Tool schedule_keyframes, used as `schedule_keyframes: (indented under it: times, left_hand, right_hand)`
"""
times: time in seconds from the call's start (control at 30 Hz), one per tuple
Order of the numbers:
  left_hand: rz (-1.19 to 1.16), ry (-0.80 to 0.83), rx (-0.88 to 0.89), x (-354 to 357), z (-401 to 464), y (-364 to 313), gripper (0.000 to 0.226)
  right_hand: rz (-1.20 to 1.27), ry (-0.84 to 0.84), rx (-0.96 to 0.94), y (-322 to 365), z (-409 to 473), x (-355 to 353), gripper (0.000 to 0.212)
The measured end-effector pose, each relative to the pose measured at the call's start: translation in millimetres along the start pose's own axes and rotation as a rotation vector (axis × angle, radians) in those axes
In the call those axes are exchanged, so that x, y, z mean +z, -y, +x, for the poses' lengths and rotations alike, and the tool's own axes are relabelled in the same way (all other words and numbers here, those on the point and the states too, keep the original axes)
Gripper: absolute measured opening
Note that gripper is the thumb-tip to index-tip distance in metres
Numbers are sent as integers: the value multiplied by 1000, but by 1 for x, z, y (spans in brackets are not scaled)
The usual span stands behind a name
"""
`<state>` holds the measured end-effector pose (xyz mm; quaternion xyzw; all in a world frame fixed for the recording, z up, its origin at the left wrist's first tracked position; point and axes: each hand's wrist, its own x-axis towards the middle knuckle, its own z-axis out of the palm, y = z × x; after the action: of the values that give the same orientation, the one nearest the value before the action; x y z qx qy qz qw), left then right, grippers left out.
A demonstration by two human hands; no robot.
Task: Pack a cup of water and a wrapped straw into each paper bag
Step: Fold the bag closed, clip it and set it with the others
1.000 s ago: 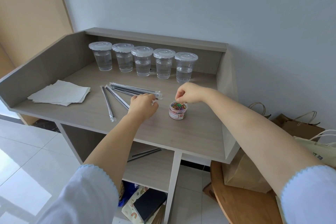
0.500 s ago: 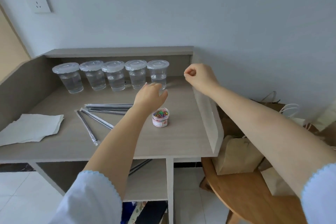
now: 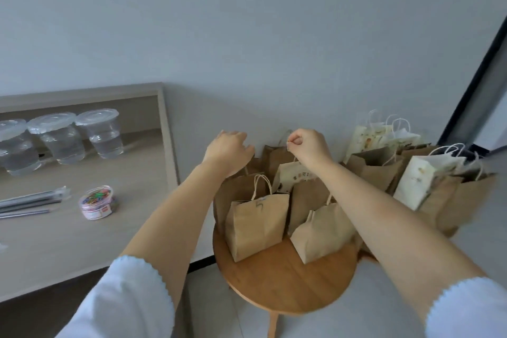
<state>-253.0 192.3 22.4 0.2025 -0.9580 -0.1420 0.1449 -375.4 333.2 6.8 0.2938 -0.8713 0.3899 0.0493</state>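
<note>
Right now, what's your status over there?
Right hand pinching a small clip. Left hand reaching above paper bags. Cups, straws unpacked on desk.

Both arms extended forward, forearms bare, white sleeves at the elbows. Left hand back-up, fingers loosely curled forward and down, nothing visibly gripped. Right hand raised slightly higher, fingers curled into a fist, thumb and forefinger pinching something tiny; too small to identify. Hands close, not touching.

Bags crowd the stool's back — its front edge lies bare; the desk wall probably blocks sideways reach to the cups.
</note>
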Motion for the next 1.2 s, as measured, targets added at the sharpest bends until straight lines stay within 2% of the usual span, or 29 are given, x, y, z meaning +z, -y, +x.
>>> schedule_keyframes:
  times: [0.13, 0.27, 0.4, 0.47, 0.67, 0.83, 1.0, 1.13, 1.2]
  left_hand:
    - [-77, 109, -5, 83, 4, -86, 36]
    - [-96, 254, 84, 164, 12, -174, 33]
    - [-128, 279, 136, 203, 22, -244, 26]
    - [-112, 288, 150, 215, 27, -267, 30]
    - [-46, 320, 125, 251, 68, -298, 42]
    - [-72, 304, 99, 286, 118, -319, 43]
    - [-161, 311, -1, 323, 187, -338, 33]
    - [-176, 331, -25, 336, 233, -349, 35]
    - [-153, 330, -27, 345, 254, -347, 28]
  right_hand:
    - [-96, 27, 114, -104, -21, -60, 15]
    - [-94, 14, 228, -199, -38, -121, 17]
    - [-88, -50, 283, -258, -39, -175, 15]
    - [-61, -81, 309, -279, -34, -193, 15]
    - [18, -146, 358, -333, -6, -209, 15]
    - [19, -126, 376, -372, 37, -210, 23]
    - [-72, -12, 293, -407, 102, -215, 20]
    - [-81, 52, 260, -428, 154, -219, 23]
    - [-77, 79, 251, -440, 175, -215, 24]
